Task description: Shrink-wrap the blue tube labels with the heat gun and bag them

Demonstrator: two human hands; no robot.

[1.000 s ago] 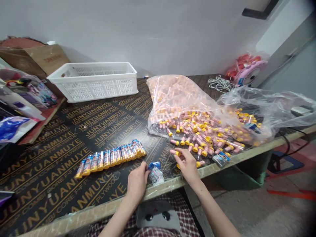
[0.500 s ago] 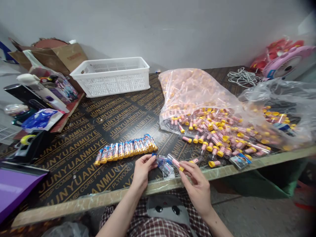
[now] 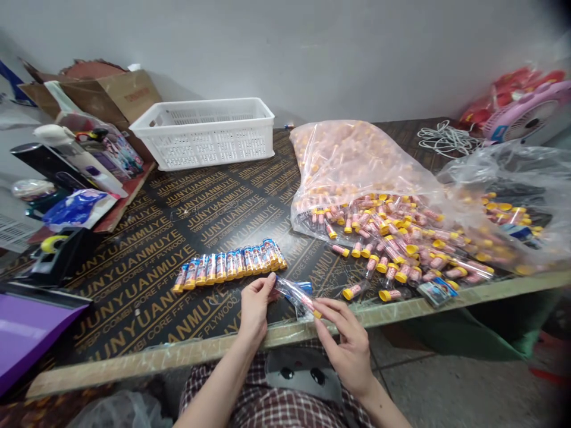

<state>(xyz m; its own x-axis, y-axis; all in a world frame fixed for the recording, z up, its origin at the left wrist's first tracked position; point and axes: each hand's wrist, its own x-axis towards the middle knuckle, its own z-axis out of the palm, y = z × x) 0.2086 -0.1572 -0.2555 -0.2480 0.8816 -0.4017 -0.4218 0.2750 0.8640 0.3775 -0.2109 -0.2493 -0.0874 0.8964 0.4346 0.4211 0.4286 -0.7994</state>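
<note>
Between my hands is a small clear candy tube (image 3: 307, 305) with pink contents and a yellow cap, tilted down to the right. The fingertips of my right hand (image 3: 345, 339) pinch it at the cap end. My left hand (image 3: 255, 309) pinches a thin clear plastic sleeve with a blue edge (image 3: 281, 286) at the tube's other end. Whether the tube is inside the sleeve or only against it, I cannot tell. Blue printed sleeves (image 3: 304, 287) lie on the table just behind. Left of them, several tubes in blue wrapping (image 3: 231, 264) stand side by side in a slanting row.
A large clear bag (image 3: 352, 157) spills many yellow-capped tubes (image 3: 392, 244) across the right side. At the back stands a white plastic basket (image 3: 214, 139). A tape dispenser (image 3: 56, 255) and bottles crowd the left. A pink fan (image 3: 526, 116) and a white cord (image 3: 448, 139) are far right.
My right hand has moved slightly left, bringing the tube up to the sleeve in my left hand. The two now line up, where before they were apart.
</note>
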